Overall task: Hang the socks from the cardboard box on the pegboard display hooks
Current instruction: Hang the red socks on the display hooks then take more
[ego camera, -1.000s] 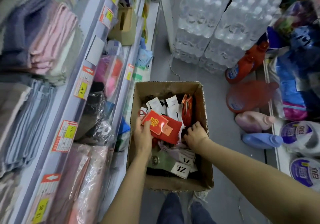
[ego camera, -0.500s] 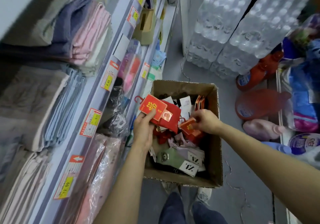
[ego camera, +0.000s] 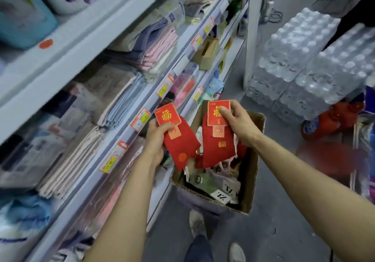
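My left hand (ego camera: 155,140) pinches a pair of red socks (ego camera: 179,146) by its red card with gold lettering, held above the left edge of the cardboard box (ego camera: 252,172). My right hand (ego camera: 236,119) pinches a second pair of red socks (ego camera: 220,146) by its card, hanging over the box. Inside the box lie several more carded socks, among them a green pair (ego camera: 203,181) and white "TZ" labels (ego camera: 222,196). No pegboard or hooks are in view.
Shelves (ego camera: 125,107) on the left hold folded towels and packaged goods behind price tags. Shrink-wrapped water bottle packs (ego camera: 304,65) stand on the grey floor at the right, with red detergent bottles (ego camera: 334,119) beside them. My shoes (ego camera: 197,223) show below the box.
Both hands have risen out of the box, each carrying a red sock pair; the right hand picked its pair up from the pile. The view has tilted upward toward the shelves.
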A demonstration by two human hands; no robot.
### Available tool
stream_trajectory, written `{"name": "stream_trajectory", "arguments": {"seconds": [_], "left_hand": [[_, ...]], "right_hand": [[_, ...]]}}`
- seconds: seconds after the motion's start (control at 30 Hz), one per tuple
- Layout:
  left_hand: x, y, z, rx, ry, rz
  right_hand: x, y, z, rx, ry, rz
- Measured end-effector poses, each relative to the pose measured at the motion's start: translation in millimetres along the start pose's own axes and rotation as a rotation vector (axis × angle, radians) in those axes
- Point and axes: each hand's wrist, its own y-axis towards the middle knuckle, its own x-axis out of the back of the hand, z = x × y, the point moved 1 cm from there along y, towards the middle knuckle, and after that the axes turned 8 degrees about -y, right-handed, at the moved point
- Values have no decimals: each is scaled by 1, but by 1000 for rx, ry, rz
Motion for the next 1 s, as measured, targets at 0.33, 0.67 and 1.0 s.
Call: {"name": "stream_trajectory", "arguments": {"seconds": [0.33,0.67,1.0], "left_hand": [[44,-135,-3,-322,-229,-107],[121,-242,-39,-541,-290,-198],[237,-363,-59,-734,-255,-272]], "right_hand": [[-39,-78,49,207,82,49],[-132,-170,103,377,135,204],[-241,-288,128,493,297,344]]}}
